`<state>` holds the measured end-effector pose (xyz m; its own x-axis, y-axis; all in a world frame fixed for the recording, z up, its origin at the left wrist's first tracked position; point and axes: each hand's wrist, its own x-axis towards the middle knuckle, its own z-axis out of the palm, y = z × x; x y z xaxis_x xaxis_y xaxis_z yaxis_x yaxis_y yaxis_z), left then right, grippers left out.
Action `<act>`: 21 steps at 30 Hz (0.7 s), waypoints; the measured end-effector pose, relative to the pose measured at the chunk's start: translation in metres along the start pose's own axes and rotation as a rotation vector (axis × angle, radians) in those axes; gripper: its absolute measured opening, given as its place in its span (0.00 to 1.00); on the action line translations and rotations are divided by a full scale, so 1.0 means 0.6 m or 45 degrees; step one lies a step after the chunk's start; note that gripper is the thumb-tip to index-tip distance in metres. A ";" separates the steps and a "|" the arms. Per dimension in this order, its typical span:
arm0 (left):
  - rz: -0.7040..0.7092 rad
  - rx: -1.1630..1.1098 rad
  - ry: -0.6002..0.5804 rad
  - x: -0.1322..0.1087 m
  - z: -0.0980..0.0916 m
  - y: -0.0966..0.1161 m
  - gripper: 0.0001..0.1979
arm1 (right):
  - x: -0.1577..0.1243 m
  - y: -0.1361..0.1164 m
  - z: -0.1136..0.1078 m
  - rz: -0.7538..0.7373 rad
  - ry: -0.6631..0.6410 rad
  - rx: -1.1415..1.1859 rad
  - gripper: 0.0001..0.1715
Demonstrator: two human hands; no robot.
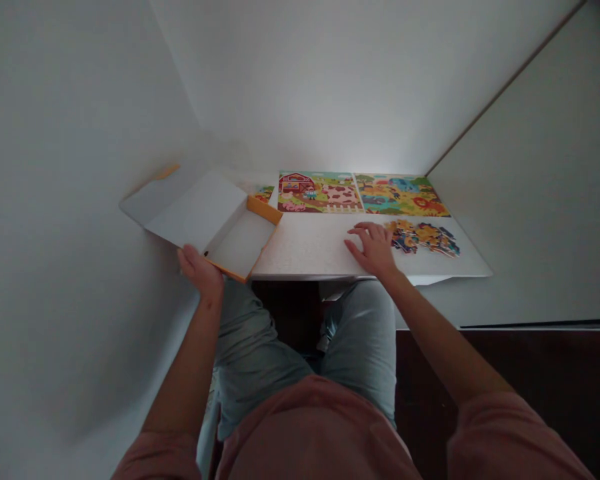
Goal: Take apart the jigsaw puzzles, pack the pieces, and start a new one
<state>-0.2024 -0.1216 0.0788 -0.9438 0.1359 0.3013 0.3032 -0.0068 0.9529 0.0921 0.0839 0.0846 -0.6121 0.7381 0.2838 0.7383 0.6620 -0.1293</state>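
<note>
My left hand (196, 270) grips the near corner of an open cardboard box (240, 241), which is white inside with orange edges. Its white lid (195, 210) stands open toward the left, raised near the table's left end. My right hand (373, 250) rests palm down on the white table (310, 247), holding nothing. Just to its right lies a heap of colourful jigsaw pieces (423, 238). Beyond the hand lie a farm-scene puzzle (316, 192) and an animal-scene puzzle (397, 195). A further colourful puzzle section (264, 194) is partly hidden behind the box.
White walls (330, 80) close in the table at the back and sides. My knees in light denim jeans (360, 333) sit under the table's front edge. A dark floor (505, 373) shows at the lower right.
</note>
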 end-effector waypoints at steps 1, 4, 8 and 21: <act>-0.005 -0.002 0.011 -0.002 0.003 -0.005 0.19 | 0.011 -0.023 0.004 -0.033 -0.042 0.007 0.23; -0.017 0.003 0.023 -0.008 0.007 -0.019 0.18 | 0.051 -0.080 0.022 -0.117 -0.092 0.028 0.24; -0.004 0.038 0.034 -0.009 0.006 -0.028 0.14 | 0.103 -0.125 0.053 -0.161 -0.114 0.069 0.26; 0.018 0.033 -0.037 -0.012 0.008 -0.031 0.14 | 0.137 -0.151 0.091 -0.165 -0.051 -0.016 0.27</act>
<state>-0.2004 -0.1175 0.0589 -0.9352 0.1650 0.3134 0.3203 0.0164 0.9472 -0.0405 0.0916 0.0676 -0.7132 0.6512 0.2593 0.6557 0.7506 -0.0817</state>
